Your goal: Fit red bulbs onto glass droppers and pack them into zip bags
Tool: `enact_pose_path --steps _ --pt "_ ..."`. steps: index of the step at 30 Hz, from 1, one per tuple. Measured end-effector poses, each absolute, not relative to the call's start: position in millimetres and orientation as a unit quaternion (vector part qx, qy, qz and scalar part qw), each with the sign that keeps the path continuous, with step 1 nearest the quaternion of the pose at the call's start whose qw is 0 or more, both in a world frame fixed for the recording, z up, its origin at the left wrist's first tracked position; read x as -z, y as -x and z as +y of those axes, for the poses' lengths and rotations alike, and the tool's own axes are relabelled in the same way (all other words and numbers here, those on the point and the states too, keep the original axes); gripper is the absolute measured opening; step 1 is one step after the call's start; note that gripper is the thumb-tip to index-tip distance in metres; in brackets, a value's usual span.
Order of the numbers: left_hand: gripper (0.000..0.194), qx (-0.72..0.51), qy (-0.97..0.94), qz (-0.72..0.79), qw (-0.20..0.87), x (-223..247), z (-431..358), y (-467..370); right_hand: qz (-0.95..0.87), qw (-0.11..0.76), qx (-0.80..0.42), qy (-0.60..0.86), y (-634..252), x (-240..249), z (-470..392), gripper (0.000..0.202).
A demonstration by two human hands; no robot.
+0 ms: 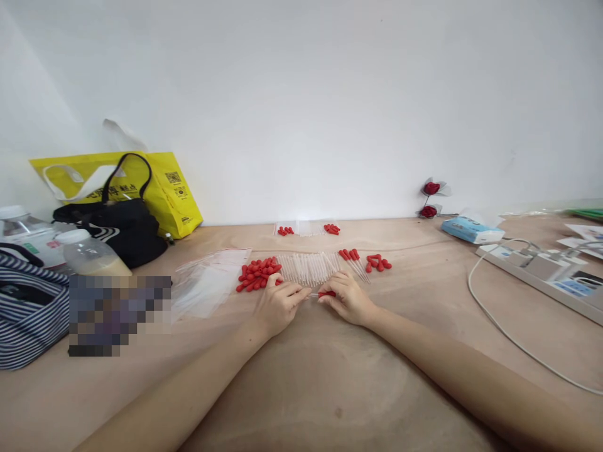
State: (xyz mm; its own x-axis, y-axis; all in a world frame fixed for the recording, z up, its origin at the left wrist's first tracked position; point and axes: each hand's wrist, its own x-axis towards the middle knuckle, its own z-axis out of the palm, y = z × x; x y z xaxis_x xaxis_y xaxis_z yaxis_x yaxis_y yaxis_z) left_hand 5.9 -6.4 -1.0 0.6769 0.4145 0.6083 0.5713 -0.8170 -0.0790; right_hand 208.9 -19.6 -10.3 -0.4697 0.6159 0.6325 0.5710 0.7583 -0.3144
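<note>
My left hand [281, 302] pinches one end of a thin clear dropper tube [313, 295] low over the table. At the tube's other end, my right hand [347, 297] is closed on a red rubber bulb [326, 294]. Whether the tube sits inside the bulb cannot be made out. A heap of red bulbs [257, 274] lies beside my left hand, close to its index finger. Just beyond both hands a row of clear tubes [306, 267] is laid side by side. Right of that row lie several droppers with red bulbs fitted [349, 255], and loose red bulbs [378, 262].
Clear zip bags [207, 282] lie on the left. Farther left stand a yellow bag [181, 194], a black bag [136, 232] and bottles [89, 254]. Against the wall is a pack of tubes and bulbs [308, 228]. A tissue pack [472, 230] and power strip [513, 262] with cables sit right.
</note>
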Motion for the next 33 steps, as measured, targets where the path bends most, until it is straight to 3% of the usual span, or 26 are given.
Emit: enact_pose_path --steps 19,33 --pt "0.022 0.333 0.897 -0.251 0.148 1.7 -9.2 -10.8 -0.854 0.425 -0.006 0.3 -203.1 14.0 -16.5 0.009" --pt "0.019 0.339 0.894 -0.264 0.128 1.7 -9.9 -13.0 -0.847 0.428 -0.004 0.316 -202.2 13.3 -13.3 0.018"
